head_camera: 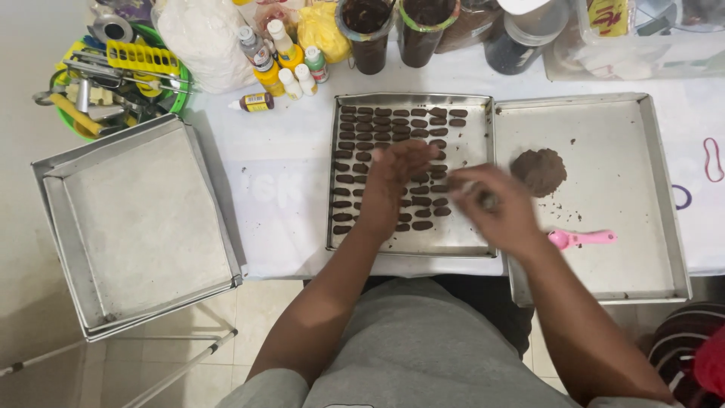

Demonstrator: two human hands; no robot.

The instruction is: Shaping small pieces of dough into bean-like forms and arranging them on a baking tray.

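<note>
A metal baking tray (pixel 468 121) in the middle of the white table holds several rows of small dark brown oblong dough pieces (pixel 385 125). My left hand (pixel 393 181) hovers flat over those rows, fingers spread and blurred. My right hand (pixel 495 208) is at the tray's right rim, fingers curled around something small that I cannot make out. A second tray (pixel 604 151) to the right carries a lump of brown dough (pixel 538 171) and a pink measuring spoon (pixel 581 239).
An empty square tray (pixel 136 227) rests on a stand at the left. Small colouring bottles (pixel 283 64), a white bag (pixel 200 38), cups of dark powder (pixel 366 30) and a green basket of tools (pixel 113 75) line the table's far edge. A red rubber band (pixel 713 159) lies at the right.
</note>
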